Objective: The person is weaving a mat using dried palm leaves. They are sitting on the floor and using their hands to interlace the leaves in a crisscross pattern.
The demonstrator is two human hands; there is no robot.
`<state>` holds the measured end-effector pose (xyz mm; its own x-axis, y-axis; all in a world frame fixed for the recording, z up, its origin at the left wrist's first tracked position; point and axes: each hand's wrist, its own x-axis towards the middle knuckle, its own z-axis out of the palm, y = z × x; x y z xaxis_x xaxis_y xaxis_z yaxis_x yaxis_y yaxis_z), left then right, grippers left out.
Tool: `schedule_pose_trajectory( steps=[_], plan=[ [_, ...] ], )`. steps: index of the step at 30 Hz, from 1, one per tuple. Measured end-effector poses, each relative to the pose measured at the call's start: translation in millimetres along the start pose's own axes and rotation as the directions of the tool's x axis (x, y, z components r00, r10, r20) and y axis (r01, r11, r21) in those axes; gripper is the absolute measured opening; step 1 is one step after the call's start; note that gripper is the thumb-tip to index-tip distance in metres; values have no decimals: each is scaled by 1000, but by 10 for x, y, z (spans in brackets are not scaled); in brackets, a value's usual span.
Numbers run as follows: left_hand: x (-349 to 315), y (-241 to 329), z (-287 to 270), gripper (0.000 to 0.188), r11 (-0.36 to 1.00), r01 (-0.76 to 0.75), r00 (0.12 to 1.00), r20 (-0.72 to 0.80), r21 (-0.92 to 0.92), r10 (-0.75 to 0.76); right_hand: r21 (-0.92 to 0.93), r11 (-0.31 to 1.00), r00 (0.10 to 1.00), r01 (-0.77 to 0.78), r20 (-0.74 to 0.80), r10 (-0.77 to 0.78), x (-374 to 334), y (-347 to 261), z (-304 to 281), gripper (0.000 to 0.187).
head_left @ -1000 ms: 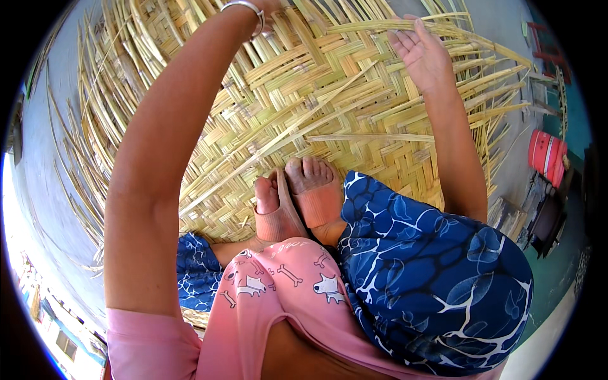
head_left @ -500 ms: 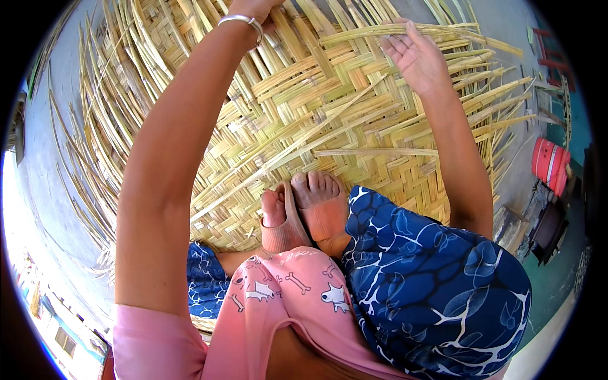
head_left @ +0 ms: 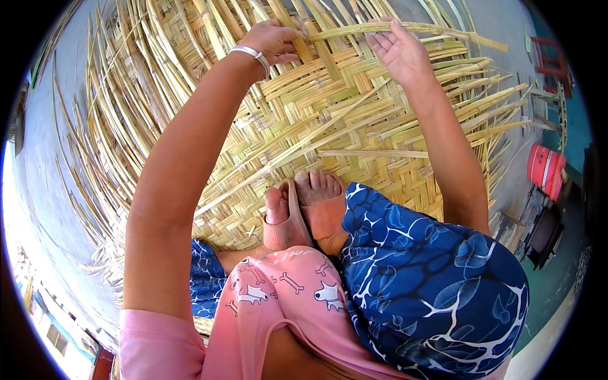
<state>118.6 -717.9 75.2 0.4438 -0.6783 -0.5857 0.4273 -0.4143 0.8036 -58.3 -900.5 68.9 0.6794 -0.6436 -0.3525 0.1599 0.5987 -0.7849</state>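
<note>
At the far left, the grey floor (head_left: pixel 73 209) is showing beneath loose splints (head_left: pixel 120 126), which are fanning past the weave, probably because their lengths are not interlaced out there. My left hand (head_left: pixel 272 43), below a silver bracelet (head_left: pixel 253 58), is reaching over the mat with fingers curled; their tips are meeting an upright splint (head_left: pixel 282 16), perhaps to keep it aside from its neighbours. I cannot tell whether those fingers are closing on it or only touching it.

In the middle, the woven mat (head_left: pixel 405 180) is lying flat on the floor, spreading out under and beyond my feet (head_left: pixel 320 183). My sandals (head_left: pixel 285 233) are sitting on its near part, so my weight is likely keeping it from sliding.

Further right, my right hand (head_left: pixel 405 60) is turning its palm up, thumb and fingertips coming together on a long strip (head_left: pixel 449 30). The other fingers are staying loose, seemingly because so light a piece is needing only a pinch. The strip is spanning sideways between my hands, its free end pointing right, above the fringe of strip ends (head_left: pixel 500 98).
</note>
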Motion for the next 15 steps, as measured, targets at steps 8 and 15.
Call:
schedule_pose_trajectory(
  steps=[8, 15],
  plan=[
    [44, -71, -112, 27, 978, -184, 983, 20, 94, 183, 60, 998, 999, -13, 52, 9, 134, 92, -81, 24],
    [71, -73, -179, 28, 939, -209, 978, 53, 273, 202, 94, 987, 966, -134, 233, 109, 168, 359, 93, 23]
  ],
)
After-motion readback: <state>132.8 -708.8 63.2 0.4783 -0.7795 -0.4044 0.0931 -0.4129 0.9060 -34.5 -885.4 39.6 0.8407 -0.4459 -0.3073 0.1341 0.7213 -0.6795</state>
